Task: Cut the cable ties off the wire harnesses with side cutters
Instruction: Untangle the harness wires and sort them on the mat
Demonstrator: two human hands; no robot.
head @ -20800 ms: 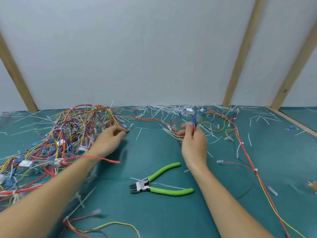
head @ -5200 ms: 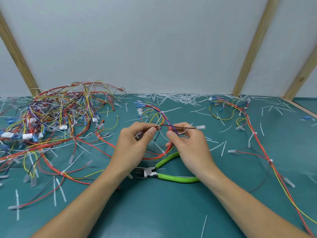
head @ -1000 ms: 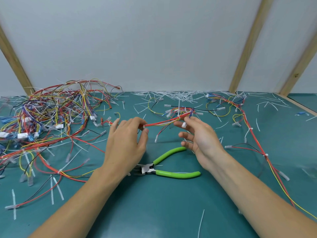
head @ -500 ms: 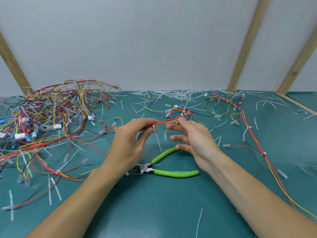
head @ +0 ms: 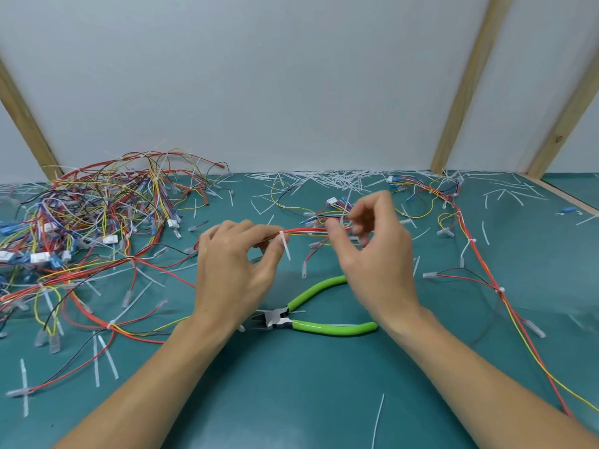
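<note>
A thin wire harness (head: 304, 231) of red, yellow and white wires hangs just above the green mat between both hands. My left hand (head: 233, 270) pinches it right at a white cable tie (head: 285, 246), whose tail points down past the thumb. My right hand (head: 372, 254) is blurred; its thumb and curled fingers pinch the harness further right, near its connectors. The side cutters (head: 311, 322), with bright green handles, lie untouched on the mat below the hands, jaws pointing left.
A large tangle of harnesses (head: 84, 228) covers the left of the mat. Another long harness (head: 479, 260) runs down the right side. Cut white tie pieces (head: 337, 181) litter the back edge by the white wall. A wooden rail (head: 564, 197) bounds the right.
The right hand's fingers have curled in around the harness and risen slightly. The left hand has kept its pinch at the tie. The cutters have not moved.
</note>
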